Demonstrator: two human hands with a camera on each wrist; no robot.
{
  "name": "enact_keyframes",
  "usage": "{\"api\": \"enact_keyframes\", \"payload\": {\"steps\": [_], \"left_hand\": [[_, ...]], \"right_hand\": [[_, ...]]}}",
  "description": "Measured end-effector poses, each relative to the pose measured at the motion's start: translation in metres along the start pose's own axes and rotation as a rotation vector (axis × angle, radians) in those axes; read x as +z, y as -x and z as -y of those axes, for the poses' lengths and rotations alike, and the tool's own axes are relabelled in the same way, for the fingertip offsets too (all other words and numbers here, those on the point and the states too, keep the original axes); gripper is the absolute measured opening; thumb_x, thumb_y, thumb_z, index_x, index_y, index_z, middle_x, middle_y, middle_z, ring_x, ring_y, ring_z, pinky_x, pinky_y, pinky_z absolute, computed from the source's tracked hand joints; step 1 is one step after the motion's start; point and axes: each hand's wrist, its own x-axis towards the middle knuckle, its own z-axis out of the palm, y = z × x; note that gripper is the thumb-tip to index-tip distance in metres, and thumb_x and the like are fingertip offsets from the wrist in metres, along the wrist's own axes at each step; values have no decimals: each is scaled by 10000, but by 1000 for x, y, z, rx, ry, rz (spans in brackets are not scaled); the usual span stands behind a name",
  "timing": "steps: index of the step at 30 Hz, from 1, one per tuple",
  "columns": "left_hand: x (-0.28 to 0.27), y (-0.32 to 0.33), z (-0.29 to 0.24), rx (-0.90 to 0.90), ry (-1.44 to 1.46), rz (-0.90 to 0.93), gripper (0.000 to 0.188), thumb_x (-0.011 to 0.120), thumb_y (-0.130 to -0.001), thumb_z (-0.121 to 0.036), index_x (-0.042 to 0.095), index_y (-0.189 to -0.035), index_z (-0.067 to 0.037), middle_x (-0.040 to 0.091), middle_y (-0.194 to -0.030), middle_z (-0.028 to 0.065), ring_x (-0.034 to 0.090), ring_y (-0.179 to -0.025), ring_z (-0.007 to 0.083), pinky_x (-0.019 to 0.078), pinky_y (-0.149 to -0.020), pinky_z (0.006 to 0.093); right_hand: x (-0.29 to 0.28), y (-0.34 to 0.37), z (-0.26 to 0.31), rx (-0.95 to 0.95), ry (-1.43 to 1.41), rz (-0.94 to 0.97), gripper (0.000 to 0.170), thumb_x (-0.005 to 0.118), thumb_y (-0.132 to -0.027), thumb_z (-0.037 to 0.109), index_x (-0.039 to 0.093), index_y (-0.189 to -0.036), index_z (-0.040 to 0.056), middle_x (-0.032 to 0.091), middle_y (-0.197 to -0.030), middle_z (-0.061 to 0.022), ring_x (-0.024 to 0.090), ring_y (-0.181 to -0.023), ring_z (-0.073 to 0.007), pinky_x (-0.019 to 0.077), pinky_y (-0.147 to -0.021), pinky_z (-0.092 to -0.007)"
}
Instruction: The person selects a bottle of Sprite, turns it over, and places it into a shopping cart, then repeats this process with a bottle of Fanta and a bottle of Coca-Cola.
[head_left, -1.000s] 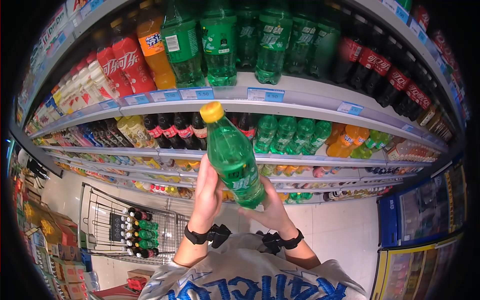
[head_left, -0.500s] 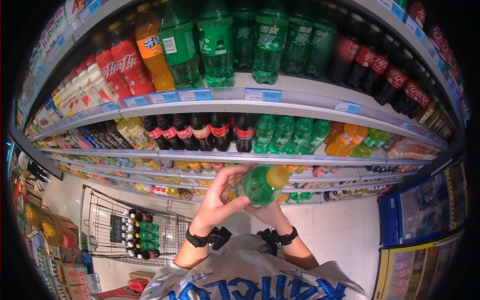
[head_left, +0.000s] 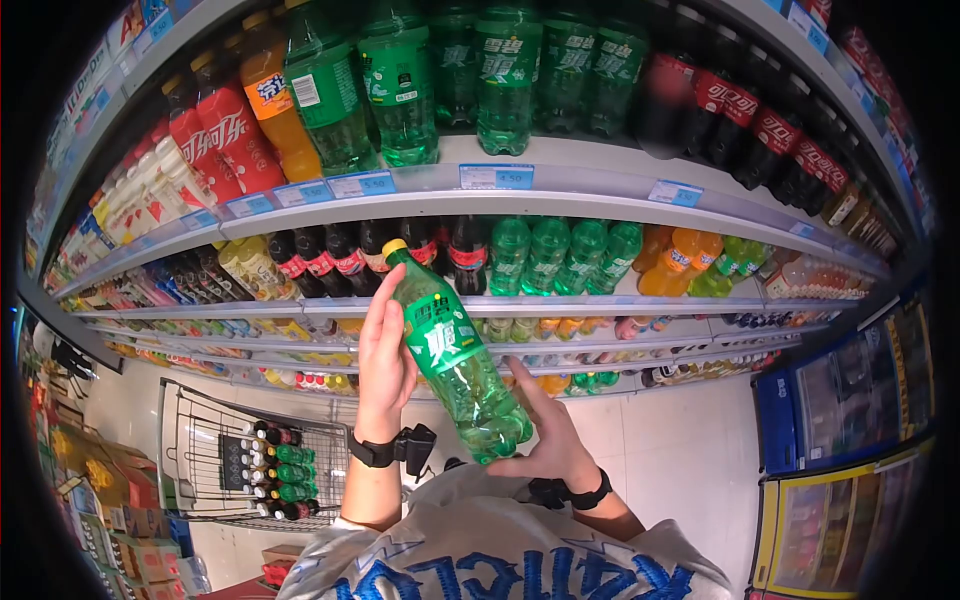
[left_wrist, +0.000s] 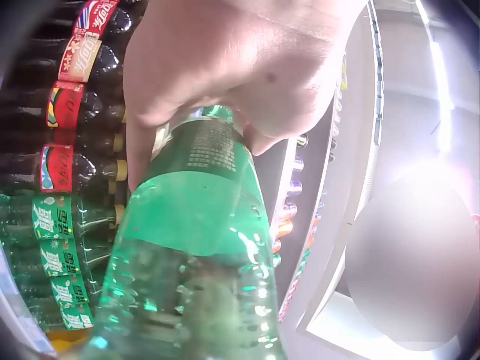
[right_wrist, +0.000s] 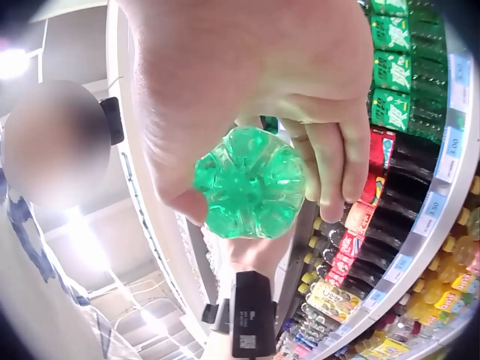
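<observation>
A green plastic soda bottle point(head_left: 449, 355) with a yellow cap and a green label tilts in front of the shelves, its cap up and to the left. My left hand point(head_left: 385, 345) grips its upper part; in the left wrist view, the thumb and fingers of this hand point(left_wrist: 240, 67) lie on either side of the bottle. Low down, my right hand point(head_left: 548, 435) is around the base, thumb on one side and fingers on the other. The right wrist view shows the lobed bottom of the bottle point(right_wrist: 249, 184) between thumb and fingers.
Shelves of bottles curve across the front, with large green bottles point(head_left: 508, 80) above and smaller green bottles point(head_left: 548, 255) below. A metal shopping cart point(head_left: 195, 440) holding several bottles stands at left. Glass-fronted coolers point(head_left: 850, 400) are at right, cartons point(head_left: 130, 555) at far left.
The bottle first tipped its cap toward me, then swung back cap-up with its label showing. Both hands turned with it, and the left hand now sits farther up and left.
</observation>
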Motion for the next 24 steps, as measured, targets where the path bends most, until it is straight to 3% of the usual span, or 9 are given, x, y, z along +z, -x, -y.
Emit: {"api": "enact_keyframes", "payload": {"steps": [5,7,11,13,17,19,24], "left_hand": [[2,0,19,-133,27,-48,550,373,-1057,-384,337,-1469,-22,581,-1246,115,604,-1091,167,525,-928,318],[7,4,26,-183,6,-73,558,363,-1057,-398,340,-1469,-23,576,-1253,115,597,-1100,163,522,-933,317],[13,17,39,-313,-107,-82,604,309,-1053,-461,359,-1464,-21,562,-1277,114,578,-1121,159,510,-949,314],[2,21,59,-383,-122,-32,654,277,-1042,-512,375,-1454,-14,554,-1304,121,572,-1151,168,498,-964,316],[-4,36,88,-509,-109,-17,724,253,-1019,-580,402,-1436,-6,563,-1318,132,568,-1191,183,485,-981,314],[4,44,91,-510,-135,-24,729,255,-1017,-585,400,-1438,-9,567,-1314,129,581,-1174,180,501,-959,312],[8,53,103,-523,-183,-64,745,255,-1010,-602,387,-1451,-16,569,-1316,122,618,-1112,155,557,-848,292]], "right_hand": [[4,5,-6,-118,-106,-66,988,893,-674,218,352,-1448,-71,533,-1372,-230,553,-1251,-303,419,-1040,-382],[5,3,-7,-188,-176,-162,842,864,-708,139,431,-1397,-81,629,-1254,-205,631,-1150,-277,470,-978,-353],[-2,-3,-3,-276,-66,-158,885,849,-714,32,354,-1436,-95,651,-1204,-196,658,-1076,-227,473,-964,-344],[-5,-4,-5,-232,-89,-222,887,852,-705,17,355,-1429,-107,712,-1064,-166,695,-977,-209,496,-925,-325],[-14,-7,-1,-146,-188,-250,884,844,-706,-5,350,-1431,-108,727,-1004,-151,699,-945,-180,505,-898,-302],[-21,-9,0,-191,-157,-305,828,838,-709,9,416,-1416,-80,733,-800,-65,690,-778,-98,514,-819,-263],[-33,-4,-13,-98,-318,-293,835,832,-720,13,397,-1427,-81,740,-818,-68,691,-817,-102,506,-845,-262]]}}
